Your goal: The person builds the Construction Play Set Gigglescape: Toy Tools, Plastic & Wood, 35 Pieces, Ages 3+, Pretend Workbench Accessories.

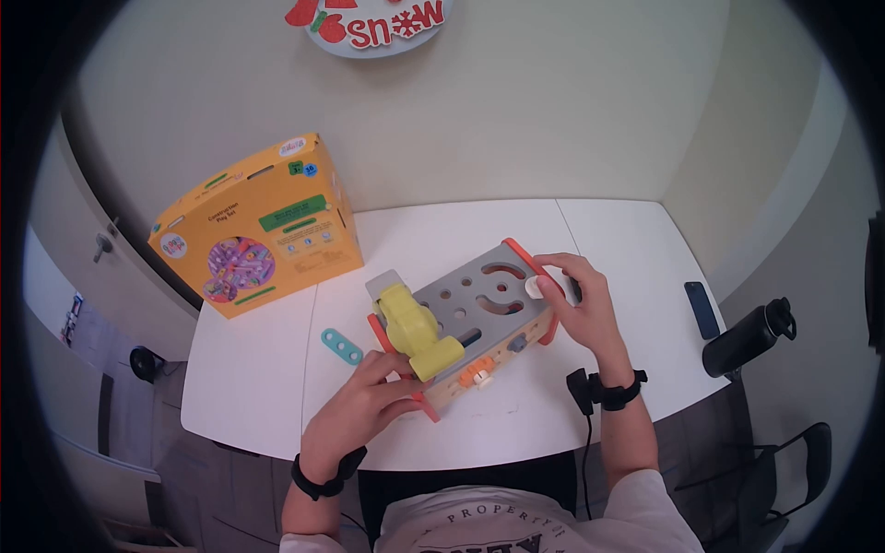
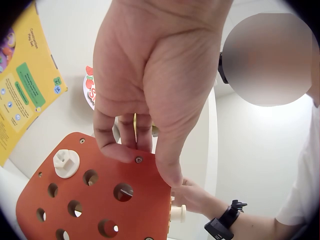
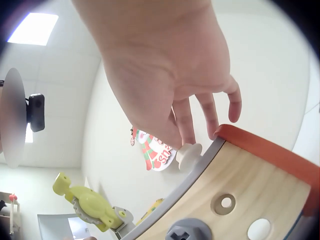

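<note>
A toy workbench (image 1: 472,298) with a grey, holed top and red end panels sits on the table, angled. My left hand (image 1: 364,405) holds the corner of the near-left red panel (image 2: 100,205), thumb at its edge and fingers curled over the top. At the far-right corner, my right hand (image 1: 588,300) pinches a white plastic knob (image 3: 189,157) at the grey top's edge between thumb and finger. A yellow-green toy tool (image 1: 410,323) with a grey toothed part stands at the bench's left end. An orange piece (image 1: 477,371) and a grey screw (image 1: 518,344) are on the wooden front.
A yellow play set box (image 1: 267,230) stands at the back left of the white table (image 1: 249,387). Beside the bench lies a teal holed strip (image 1: 342,346). A phone (image 1: 702,311) and a black bottle (image 1: 747,339) are at the right edge.
</note>
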A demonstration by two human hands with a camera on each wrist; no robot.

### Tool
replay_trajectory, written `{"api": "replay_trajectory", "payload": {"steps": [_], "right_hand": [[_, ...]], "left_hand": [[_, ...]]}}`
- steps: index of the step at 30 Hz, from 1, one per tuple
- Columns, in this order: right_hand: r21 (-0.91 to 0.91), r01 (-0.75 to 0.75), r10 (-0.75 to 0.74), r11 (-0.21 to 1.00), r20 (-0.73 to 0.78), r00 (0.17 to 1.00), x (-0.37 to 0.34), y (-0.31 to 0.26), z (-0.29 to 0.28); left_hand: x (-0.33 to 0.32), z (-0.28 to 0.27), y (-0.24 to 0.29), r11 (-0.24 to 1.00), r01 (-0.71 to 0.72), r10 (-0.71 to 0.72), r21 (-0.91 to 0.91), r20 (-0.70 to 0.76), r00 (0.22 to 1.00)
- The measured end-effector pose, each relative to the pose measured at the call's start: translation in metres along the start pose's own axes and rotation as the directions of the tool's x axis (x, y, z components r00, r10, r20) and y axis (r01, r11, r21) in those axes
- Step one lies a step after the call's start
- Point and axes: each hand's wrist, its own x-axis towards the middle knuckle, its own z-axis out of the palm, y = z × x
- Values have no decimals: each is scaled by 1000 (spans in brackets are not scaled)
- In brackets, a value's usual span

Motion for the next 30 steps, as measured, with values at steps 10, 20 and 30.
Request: {"api": "replay_trajectory", "payload": {"steps": [10, 20, 30], "right_hand": [[-63, -96, 98, 993, 38, 994, -7, 4, 7], [-81, -89, 91, 993, 28, 995, -5, 10, 5], [99, -74, 70, 992, 42, 997, -1, 11, -1]], "left_hand": [[-1, 0, 2, 998, 61, -61, -2, 25, 998], [-2, 2, -1, 998, 63, -64, 17, 33, 997], [-2, 1, -1, 999, 47, -47, 1, 29, 998]]}}
